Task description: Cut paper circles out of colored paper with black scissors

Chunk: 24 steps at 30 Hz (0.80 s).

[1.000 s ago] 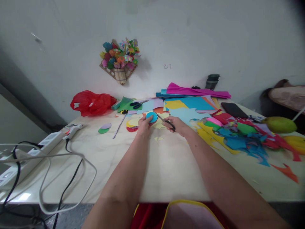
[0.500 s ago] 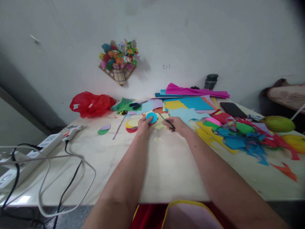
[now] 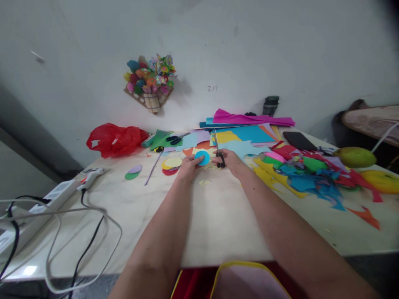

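Observation:
Pinched in my left hand [image 3: 189, 167] is a round blue paper disc [image 3: 202, 158], thumb lying on its face. My right hand [image 3: 230, 161] grips a pair of scissors [image 3: 217, 143] by the dark handles, blades pointing up and away from me, just right of the disc and apart from it. Whether the blades are parted is too small to tell. Pale yellow scraps [image 3: 205, 182] lie on the table below the hands. Left of my left hand sits a pile of yellow and red paper circles [image 3: 171, 164], and farther left a purple and green pair of circles [image 3: 134, 172].
Colored paper sheets [image 3: 246, 135] lie at the back, with a second pair of scissors [image 3: 175, 139] beside them. A heap of paper offcuts [image 3: 308, 174] spreads on the right, near a dark phone [image 3: 299, 141]. A red plastic bag [image 3: 116, 140] and a power strip [image 3: 52, 193] are at left.
The scissors have swung from slanting left toward the disc to pointing nearly straight away from me. My left hand still holds the blue disc. The whole view has shifted slightly.

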### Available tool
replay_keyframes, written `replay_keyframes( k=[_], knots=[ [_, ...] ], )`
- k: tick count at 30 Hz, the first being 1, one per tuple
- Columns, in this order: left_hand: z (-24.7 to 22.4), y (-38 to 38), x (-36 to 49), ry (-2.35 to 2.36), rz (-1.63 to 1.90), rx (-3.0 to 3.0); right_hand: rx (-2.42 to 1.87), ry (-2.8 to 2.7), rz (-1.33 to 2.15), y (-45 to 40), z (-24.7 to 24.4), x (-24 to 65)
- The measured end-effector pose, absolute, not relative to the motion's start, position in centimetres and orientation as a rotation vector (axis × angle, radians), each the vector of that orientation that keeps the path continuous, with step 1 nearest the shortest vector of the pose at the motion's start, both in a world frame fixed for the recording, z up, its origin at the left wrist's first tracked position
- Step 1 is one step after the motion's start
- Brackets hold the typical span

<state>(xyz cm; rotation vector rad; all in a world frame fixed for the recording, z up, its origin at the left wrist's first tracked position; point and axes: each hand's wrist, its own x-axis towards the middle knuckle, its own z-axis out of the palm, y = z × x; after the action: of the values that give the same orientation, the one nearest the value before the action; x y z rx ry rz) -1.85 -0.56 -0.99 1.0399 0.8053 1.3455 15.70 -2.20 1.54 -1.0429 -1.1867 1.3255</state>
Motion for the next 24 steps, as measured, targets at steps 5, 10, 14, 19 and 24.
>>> replay_keyframes(
  k=[5,10,14,19,24],
  knots=[
    [-0.90,-0.92,-1.69,0.805,1.223,1.113,-0.978,-1.176,1.300,-2.09,1.51,15.77],
    [-0.65,-1.38,-1.58,0.799,1.135,1.187,-0.931,-1.201,1.280,-1.92,1.28,15.82],
    [-0.69,-1.51,-1.54,0.798,1.090,1.220,-0.922,-1.203,1.288,-1.92,1.25,15.83],
    [-0.79,-1.53,-1.47,0.784,1.061,1.257,-0.970,-1.221,1.263,-2.23,1.63,15.71],
    [-0.80,-1.54,-1.37,0.782,1.068,1.250,-0.992,-1.224,1.227,-2.10,1.65,15.60]
  ],
)
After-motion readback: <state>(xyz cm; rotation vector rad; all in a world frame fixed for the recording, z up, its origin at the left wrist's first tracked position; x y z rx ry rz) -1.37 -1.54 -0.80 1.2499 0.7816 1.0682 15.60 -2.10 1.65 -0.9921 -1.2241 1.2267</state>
